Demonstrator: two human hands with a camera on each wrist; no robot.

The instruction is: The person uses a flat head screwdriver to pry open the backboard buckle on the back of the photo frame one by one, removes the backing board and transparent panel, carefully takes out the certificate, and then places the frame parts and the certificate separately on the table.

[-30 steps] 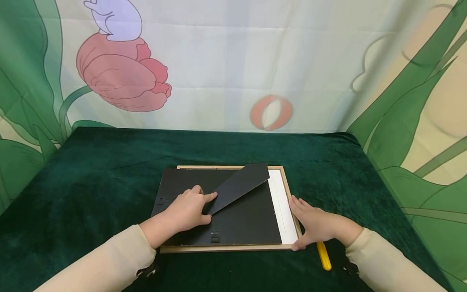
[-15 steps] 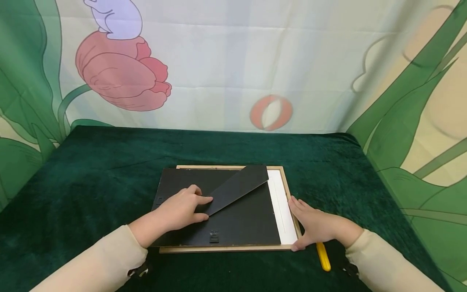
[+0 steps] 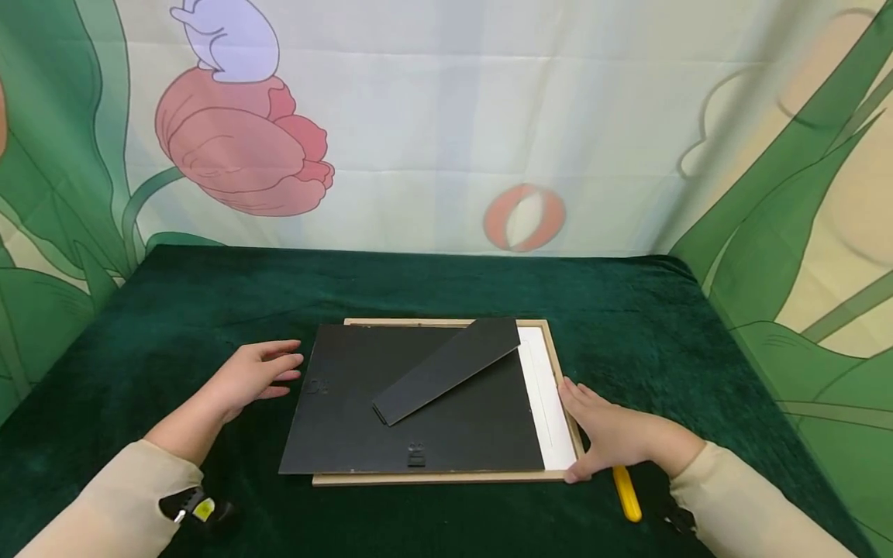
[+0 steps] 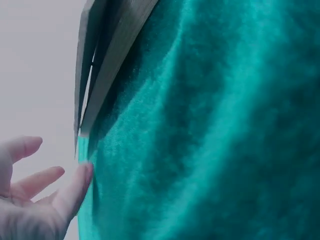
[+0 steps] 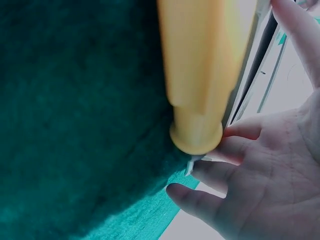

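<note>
1. My left hand has its fingers parted and holds nothing; it hovers just beside the left edge of the black backing board, with a small gap between them in my head view.
2. My right hand is spread, its fingers against the right side of the wooden frame and its thumb at the near right corner.
3. The frame lies flat on the table, which is draped in dark green cloth. The board rests over it, shifted to the left, so that its left edge juts past the frame.
4. Along the right I can see a strip of white panel inside the frame.
5. A black support leg slants across the board, its wider end at the far right. One small hanger sits near the board's near edge, another near its left edge.
6. A yellow handle lies by my right hand, partly hidden; behind the table I see a printed curtain.
</note>
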